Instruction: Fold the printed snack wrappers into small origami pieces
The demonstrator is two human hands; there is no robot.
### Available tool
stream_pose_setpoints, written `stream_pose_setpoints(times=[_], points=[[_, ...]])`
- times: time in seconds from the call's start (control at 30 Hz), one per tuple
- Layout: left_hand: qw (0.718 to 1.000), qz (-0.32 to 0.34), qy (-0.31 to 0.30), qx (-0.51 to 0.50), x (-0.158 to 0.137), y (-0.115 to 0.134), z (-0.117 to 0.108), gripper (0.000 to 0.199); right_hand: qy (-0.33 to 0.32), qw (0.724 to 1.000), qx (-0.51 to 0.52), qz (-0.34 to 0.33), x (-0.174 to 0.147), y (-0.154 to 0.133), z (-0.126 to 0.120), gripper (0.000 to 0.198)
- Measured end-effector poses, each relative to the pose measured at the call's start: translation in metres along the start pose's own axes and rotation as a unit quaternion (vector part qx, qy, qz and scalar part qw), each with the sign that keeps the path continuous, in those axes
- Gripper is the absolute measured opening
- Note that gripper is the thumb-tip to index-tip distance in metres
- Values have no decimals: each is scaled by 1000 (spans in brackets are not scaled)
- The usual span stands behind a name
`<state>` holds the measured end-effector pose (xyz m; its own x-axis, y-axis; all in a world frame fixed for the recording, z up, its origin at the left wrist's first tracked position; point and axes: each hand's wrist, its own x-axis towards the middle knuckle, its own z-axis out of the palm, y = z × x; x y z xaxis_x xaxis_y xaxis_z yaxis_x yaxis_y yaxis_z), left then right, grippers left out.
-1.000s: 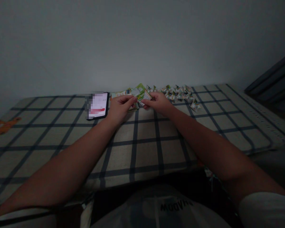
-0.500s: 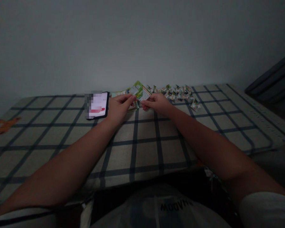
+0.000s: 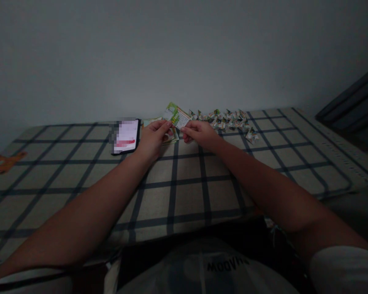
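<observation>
A small green and white printed piece of paper (image 3: 178, 116) is held up between my two hands, tilted, its print facing me. My left hand (image 3: 155, 136) pinches its lower left edge between thumb and fingers. At the lower right edge, my right hand (image 3: 199, 133) grips it the same way. Beneath and behind my left hand lies a pile of printed paper sheets (image 3: 171, 139), partly covered by the fingers. Right of my right hand sit several small folded paper pieces (image 3: 230, 121), pointed and grouped together.
A phone (image 3: 127, 136) with a lit screen lies left of my left hand. The checked tablecloth (image 3: 188, 196) covers the table, which meets a plain wall (image 3: 184, 53). An orange object (image 3: 6, 161) lies at the far left. A dark slatted thing (image 3: 352, 100) stands at the right.
The printed paper has shifted slightly left and turned a little in my hands. My right hand has moved slightly left with it. The phone and folded pieces stay put.
</observation>
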<state>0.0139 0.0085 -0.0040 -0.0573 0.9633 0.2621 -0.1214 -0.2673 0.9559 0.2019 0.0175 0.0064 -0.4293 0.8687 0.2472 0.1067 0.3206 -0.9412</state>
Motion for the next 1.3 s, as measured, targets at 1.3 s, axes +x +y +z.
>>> stream_pose_setpoints(times=[1.3], points=[[987,-106,-83,-84,4,-3,-2,30,11,928,-278,-246,6,16,-23,25]])
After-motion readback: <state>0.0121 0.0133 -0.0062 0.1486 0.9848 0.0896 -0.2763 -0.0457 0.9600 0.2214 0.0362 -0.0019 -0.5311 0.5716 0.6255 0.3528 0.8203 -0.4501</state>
